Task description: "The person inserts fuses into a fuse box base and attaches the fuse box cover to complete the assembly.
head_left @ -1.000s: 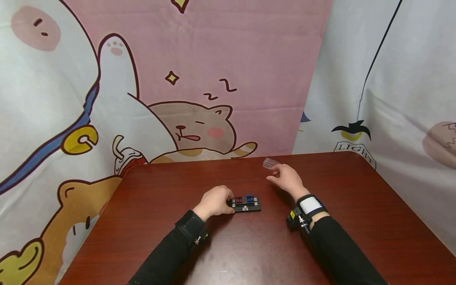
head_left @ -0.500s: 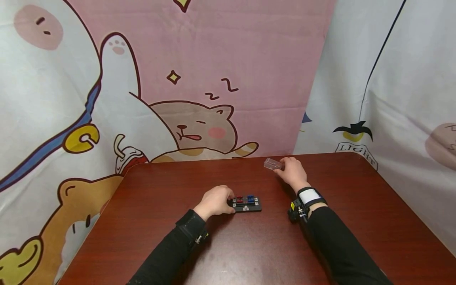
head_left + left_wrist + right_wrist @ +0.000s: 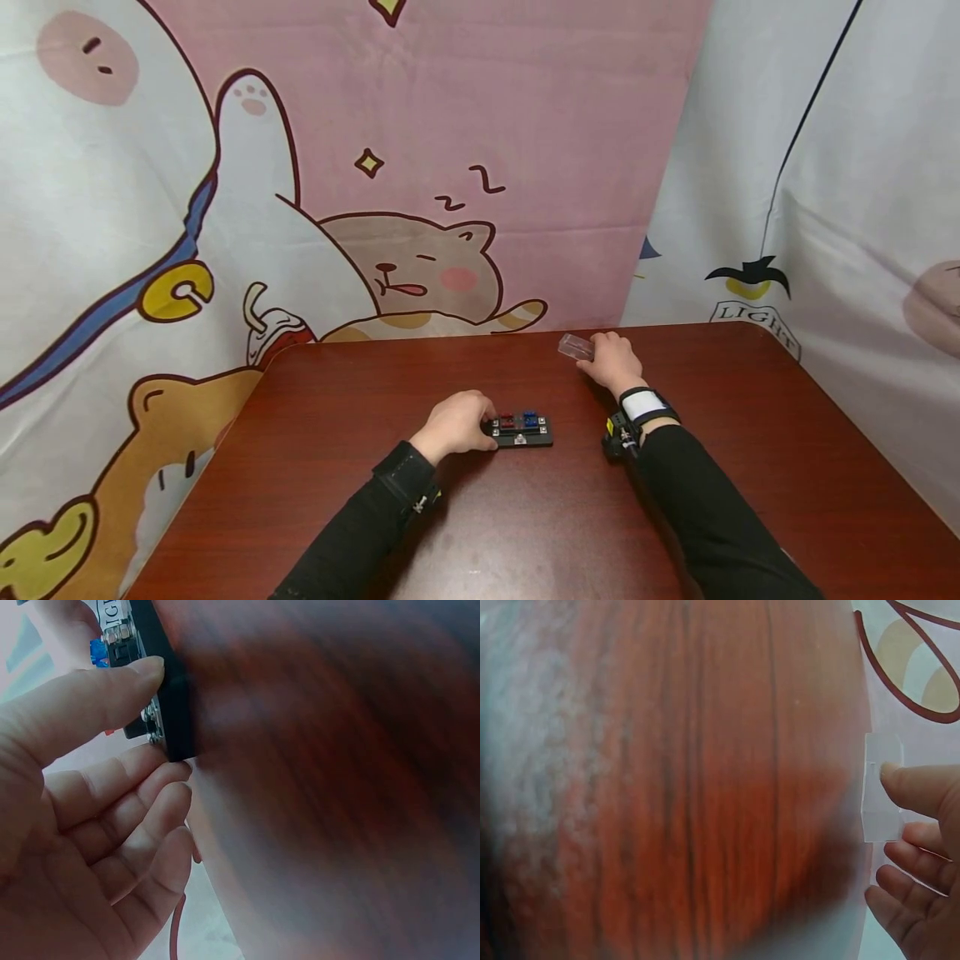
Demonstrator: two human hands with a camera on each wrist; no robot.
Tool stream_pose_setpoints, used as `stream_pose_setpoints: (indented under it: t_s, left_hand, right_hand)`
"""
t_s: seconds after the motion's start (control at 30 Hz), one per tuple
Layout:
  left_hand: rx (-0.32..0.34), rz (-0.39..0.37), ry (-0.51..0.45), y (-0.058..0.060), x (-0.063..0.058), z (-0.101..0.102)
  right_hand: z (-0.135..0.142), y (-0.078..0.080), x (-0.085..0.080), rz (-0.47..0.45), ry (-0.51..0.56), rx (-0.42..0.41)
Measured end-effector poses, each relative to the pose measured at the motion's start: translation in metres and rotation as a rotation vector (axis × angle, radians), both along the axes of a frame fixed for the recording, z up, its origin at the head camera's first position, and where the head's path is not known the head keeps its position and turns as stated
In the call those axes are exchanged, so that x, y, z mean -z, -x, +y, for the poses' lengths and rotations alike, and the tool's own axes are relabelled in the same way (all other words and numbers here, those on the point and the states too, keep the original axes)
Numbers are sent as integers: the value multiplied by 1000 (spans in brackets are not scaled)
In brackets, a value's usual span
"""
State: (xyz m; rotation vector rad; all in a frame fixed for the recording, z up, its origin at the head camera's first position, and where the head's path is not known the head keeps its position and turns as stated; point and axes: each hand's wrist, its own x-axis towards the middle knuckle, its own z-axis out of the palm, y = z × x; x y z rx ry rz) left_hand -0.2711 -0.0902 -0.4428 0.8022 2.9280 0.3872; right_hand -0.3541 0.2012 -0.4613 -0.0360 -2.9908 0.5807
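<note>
A black fuse block (image 3: 531, 440) with red and blue blade fuses and metal screw terminals lies on the table in the head view. My left hand (image 3: 453, 423) grips its left end. The left wrist view shows the thumb on one long side of the block (image 3: 178, 712), the index finger by its end and the other fingers loosely curled. Farther back, my right hand (image 3: 615, 363) holds a small clear plastic cover (image 3: 573, 347) by its right end. In the right wrist view the thumb presses on the face of the cover (image 3: 881, 814), and the fingers curl behind it.
The brown wooden table (image 3: 360, 533) runs back to a hanging cloth (image 3: 570, 150) printed with cartoon animals. A camera (image 3: 617, 437) is strapped to the right wrist, and the table's far edge lies just behind the cover.
My right hand has reached slightly farther back and taken hold of the clear cover, which it only reached toward a second ago. The left hand and the fuse block stay in place.
</note>
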Motion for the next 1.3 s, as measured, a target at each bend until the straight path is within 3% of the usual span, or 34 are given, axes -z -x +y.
stream_pose_setpoints:
  t_s: [0.4,0.67,1.3]
  left_hand:
    - [-1,-7,3,1,3,1]
    - [1,-9,-8,0,0,1]
    - [-4,-12,-15,1,1,0]
  right_hand:
    - [2,5,1,-25,-16,34]
    - [4,2,1,-2,32,33]
    - [-5,-24,-7,106,87,-204]
